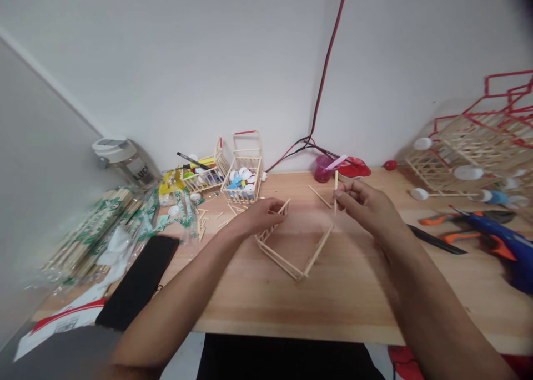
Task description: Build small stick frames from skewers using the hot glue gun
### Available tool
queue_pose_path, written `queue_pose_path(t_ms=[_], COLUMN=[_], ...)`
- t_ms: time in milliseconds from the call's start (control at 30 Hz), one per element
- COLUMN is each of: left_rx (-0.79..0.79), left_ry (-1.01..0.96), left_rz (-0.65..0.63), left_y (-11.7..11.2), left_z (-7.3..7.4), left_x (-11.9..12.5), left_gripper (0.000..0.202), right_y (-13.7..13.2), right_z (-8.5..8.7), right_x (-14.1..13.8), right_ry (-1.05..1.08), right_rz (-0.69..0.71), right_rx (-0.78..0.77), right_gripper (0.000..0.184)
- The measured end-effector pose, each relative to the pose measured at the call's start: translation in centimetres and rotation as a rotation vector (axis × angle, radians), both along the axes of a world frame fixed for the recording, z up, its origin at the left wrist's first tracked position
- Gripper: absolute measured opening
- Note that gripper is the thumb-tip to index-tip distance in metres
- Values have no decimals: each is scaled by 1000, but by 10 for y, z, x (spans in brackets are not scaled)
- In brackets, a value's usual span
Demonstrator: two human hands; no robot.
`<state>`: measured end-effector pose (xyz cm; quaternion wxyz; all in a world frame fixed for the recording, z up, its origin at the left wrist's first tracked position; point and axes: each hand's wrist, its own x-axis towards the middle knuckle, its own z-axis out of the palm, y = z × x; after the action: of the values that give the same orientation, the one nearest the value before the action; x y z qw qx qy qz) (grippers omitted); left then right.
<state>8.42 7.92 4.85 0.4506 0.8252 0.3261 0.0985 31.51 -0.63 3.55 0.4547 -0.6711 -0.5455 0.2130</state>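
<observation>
My left hand (260, 216) grips one corner of an open frame of glued wooden sticks (283, 256), which lies tilted on the wooden table (291, 308) with that end raised. My right hand (366, 205) pinches a thin wooden stick (335, 188) upright between its fingertips, a little to the right of the frame. Another loose stick (320, 196) lies just left of that stick, beyond the frame. The two hands are apart, and the fingers hide the stick's middle.
Two small stick baskets (244, 183) holding coloured bottle caps stand at the back left, near bundled wooden sticks (91, 236). A blue glue gun (495, 247) and orange-handled scissors (458, 224) lie right, below a large stick structure with red parts (478, 141).
</observation>
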Motion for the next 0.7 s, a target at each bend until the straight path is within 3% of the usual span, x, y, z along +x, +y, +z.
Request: queue_pose_path(t_ms=[167, 233, 367, 500, 600, 700], left_rx=[106, 132, 137, -43, -50, -18], left_ry=[74, 44, -257, -511, -639, -692], left_rz=[-50, 14, 293, 243, 244, 250], left_y=[9, 11, -3, -31, -47, -52], left_z=[0, 2, 18, 31, 32, 31], left_x=[6, 7, 10, 23, 30, 31], left_gripper=[17, 23, 39, 28, 15, 14], right_y=[-5, -7, -13, -20, -25, -31], right_z=[6, 10, 18, 24, 26, 28], right_x=[1, -2, -19, -48, -64, -68], right_ry=[76, 104, 155, 183, 210, 164], right_rz=[7, 8, 55, 116, 125, 135], right_rx=[19, 37, 127, 210, 241, 211], right_gripper=[23, 22, 22, 20, 20, 18])
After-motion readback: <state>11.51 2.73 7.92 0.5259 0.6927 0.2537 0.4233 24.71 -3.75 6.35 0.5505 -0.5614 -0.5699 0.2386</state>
